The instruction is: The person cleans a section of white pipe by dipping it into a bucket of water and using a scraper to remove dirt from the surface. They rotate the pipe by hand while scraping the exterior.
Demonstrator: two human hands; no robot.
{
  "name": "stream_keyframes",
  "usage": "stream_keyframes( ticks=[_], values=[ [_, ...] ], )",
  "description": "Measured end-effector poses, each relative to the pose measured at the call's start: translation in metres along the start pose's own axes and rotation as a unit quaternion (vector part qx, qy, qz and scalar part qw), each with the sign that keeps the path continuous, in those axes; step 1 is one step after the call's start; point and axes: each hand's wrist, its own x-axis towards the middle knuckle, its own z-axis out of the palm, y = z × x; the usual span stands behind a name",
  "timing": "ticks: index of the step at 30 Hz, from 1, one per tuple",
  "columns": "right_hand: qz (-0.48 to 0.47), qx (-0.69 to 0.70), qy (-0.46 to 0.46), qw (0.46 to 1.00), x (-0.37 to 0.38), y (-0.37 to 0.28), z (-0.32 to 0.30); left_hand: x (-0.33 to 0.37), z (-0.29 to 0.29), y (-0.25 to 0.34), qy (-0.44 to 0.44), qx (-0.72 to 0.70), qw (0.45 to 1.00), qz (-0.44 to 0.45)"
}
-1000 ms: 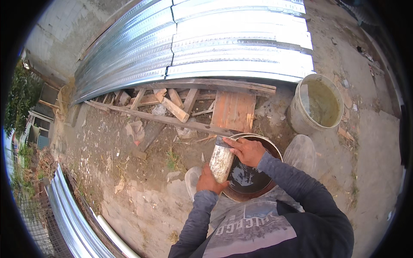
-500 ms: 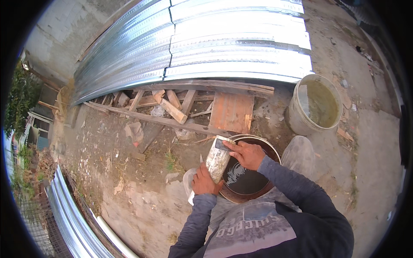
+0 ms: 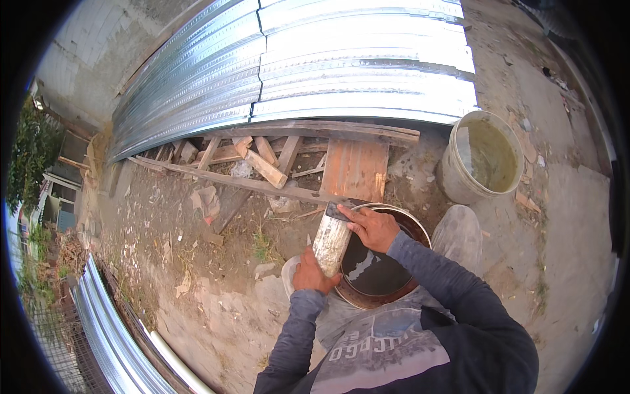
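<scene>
My left hand (image 3: 314, 272) grips the near part of a long, whitish, worn and stained piece (image 3: 333, 241), whose exact kind I cannot tell. It is tilted over the left rim of a round bucket (image 3: 420, 231) standing between my knees. Dark water (image 3: 377, 266) with bright reflections lies in the bucket. My right hand (image 3: 375, 227) presses a small dark flat pad (image 3: 336, 211) against the far end of the whitish piece, fingers laid over the pad. Whether the pad is sandpaper or a sponge does not show.
A larger pale bucket (image 3: 453, 172) of murky water stands to the far right. Shiny ribbed metal sheets (image 3: 354, 65) lie ahead on timber (image 3: 328, 130). A reddish board (image 3: 354, 169) and wood offcuts (image 3: 266, 169) lie beneath. More metal sheeting (image 3: 111, 322) and a white pipe (image 3: 174, 361) are at left.
My right hand and the dark pad have slid slightly away from me, toward the whitish piece's far end. My left hand keeps its grip. The reflections in the bucket water have changed shape.
</scene>
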Motion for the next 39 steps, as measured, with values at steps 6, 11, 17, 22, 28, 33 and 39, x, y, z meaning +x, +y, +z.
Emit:
stream_keyframes(
  ticks=[6, 11, 17, 22, 28, 33, 39],
  values=[
    [-0.013, 0.021, -0.020, 1.000, -0.001, 0.004, 0.004, -0.003, -0.002, 0.005, 0.014, -0.005, 1.000, 0.002],
    [-0.151, -0.018, -0.105, 0.983, -0.028, -0.017, 0.011, -0.008, 0.004, 0.014, 0.021, 0.020, 0.999, -0.030],
    [-0.092, -0.020, -0.074, 0.993, -0.017, -0.013, 0.007, -0.013, -0.003, 0.026, 0.027, 0.042, 0.998, -0.027],
    [0.007, -0.020, -0.015, 1.000, 0.004, 0.007, -0.003, -0.019, 0.005, 0.020, 0.047, 0.045, 0.998, 0.019],
    [-0.107, -0.008, -0.047, 0.993, -0.024, -0.004, 0.009, -0.014, 0.002, 0.020, 0.017, 0.005, 1.000, 0.019],
    [-0.109, -0.008, -0.044, 0.993, -0.023, -0.009, 0.010, -0.016, 0.007, 0.016, 0.043, 0.016, 0.999, 0.019],
    [-0.077, 0.016, 0.002, 0.997, -0.006, -0.001, 0.002, -0.017, 0.009, 0.021, 0.035, 0.019, 0.999, 0.013]
  ],
)
